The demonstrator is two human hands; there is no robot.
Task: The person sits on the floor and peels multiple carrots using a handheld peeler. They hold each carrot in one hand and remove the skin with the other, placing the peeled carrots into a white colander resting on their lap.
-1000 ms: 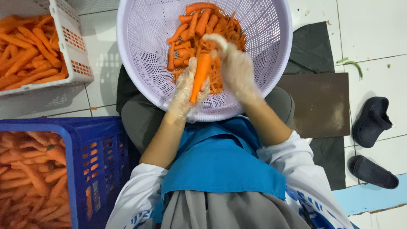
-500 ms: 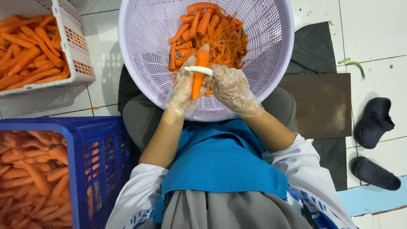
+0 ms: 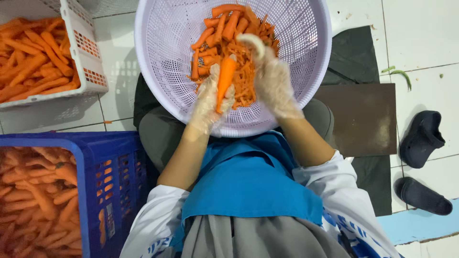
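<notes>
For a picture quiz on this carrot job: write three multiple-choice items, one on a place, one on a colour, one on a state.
1. Where is the blue crate?
A. at the person's left, low in the view
B. on the dark mat
C. inside the basket

2. What colour is the round basket?
A. green
B. pale purple
C. black

3. How does the left hand stand to the carrot?
A. flat on the floor, away from it
B. closed around it over the basket
C. resting on a shoe

Answers:
1 A: the crate fills the lower left corner.
2 B: its mesh wall is pale lilac.
3 B: gloved fingers wrap the carrot; the right hand holds a white peeler beside it.
</notes>
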